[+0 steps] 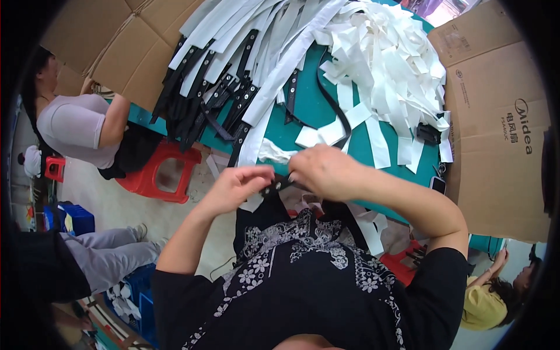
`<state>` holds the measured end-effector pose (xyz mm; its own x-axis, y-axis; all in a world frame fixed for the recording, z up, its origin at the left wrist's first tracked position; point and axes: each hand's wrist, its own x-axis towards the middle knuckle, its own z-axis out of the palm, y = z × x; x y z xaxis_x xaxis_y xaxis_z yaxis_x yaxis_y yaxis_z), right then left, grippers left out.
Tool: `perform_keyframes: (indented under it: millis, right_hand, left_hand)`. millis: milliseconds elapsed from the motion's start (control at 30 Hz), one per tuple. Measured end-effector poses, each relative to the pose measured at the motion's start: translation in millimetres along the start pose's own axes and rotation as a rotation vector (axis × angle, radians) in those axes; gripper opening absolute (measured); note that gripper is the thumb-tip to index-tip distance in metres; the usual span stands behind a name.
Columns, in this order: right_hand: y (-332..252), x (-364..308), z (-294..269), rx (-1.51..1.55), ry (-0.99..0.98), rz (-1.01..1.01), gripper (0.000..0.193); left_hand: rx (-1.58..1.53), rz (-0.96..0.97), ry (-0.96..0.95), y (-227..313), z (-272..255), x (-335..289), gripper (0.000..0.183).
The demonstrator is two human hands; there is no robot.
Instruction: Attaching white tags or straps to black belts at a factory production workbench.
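Observation:
A short length of black eyelet belt (pixel 277 186), dotted with metal rings, spans the gap between my hands just above my lap. My right hand (pixel 324 171) is closed in a pinch on its right end. Beside the other end, my left hand (pixel 236 188) has its thumb and fingers apart; whether it touches the belt is hard to tell. Beyond my fingers lies a crumpled white piece (pixel 275 153) at the table's edge. Long white strips (pixel 280 73) and black eyelet belts (pixel 189 108) are heaped to the left, with a thin black strap (pixel 335 105) curving ahead.
Loose white strips (pixel 388 52) form a big pile on the green table (pixel 300 129). Cardboard boxes (pixel 496 128) stand at both sides. At right lie a black clip-like object (pixel 429 134) and a phone (pixel 437 184). A co-worker (pixel 79 125) sits left near a red stool (pixel 166 175).

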<state>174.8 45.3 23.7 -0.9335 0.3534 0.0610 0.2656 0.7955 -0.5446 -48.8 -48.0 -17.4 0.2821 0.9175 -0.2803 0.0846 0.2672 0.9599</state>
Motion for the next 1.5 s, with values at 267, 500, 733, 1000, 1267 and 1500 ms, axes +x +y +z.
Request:
perform_keyframes:
  millis: [267, 500, 733, 1000, 1267, 1500]
  right_hand:
    - [20, -6, 0, -0.035, -0.024, -0.018, 0.012]
    - [-6, -4, 3, -0.022, 0.041, 0.054, 0.019]
    - [-7, 0, 6, 0.261, 0.157, 0.211, 0.029]
    - [-18, 4, -51, -0.214, -0.100, 0.061, 0.022]
    - [-23, 28, -49, 0.146, -0.262, 0.115, 0.038]
    - [-24, 17, -71, -0.058, -0.150, 0.117, 0.030]
  left_hand:
    - [-0.091, -0.029, -0.065, -70, -20, 10, 0.034]
    - [-0.088, 0.118, 0.137, -52, 6, 11, 0.013]
    - [0.129, 0.318, 0.443, -20, 33, -4, 0.012]
    - [0.164, 0.334, 0.515, -21, 32, -17, 0.012]
    - [0.027, 0.504, 0.551, 2, 46, -16, 0.008]
    - [0.163, 0.468, 0.553, -2, 37, -11, 0.008]
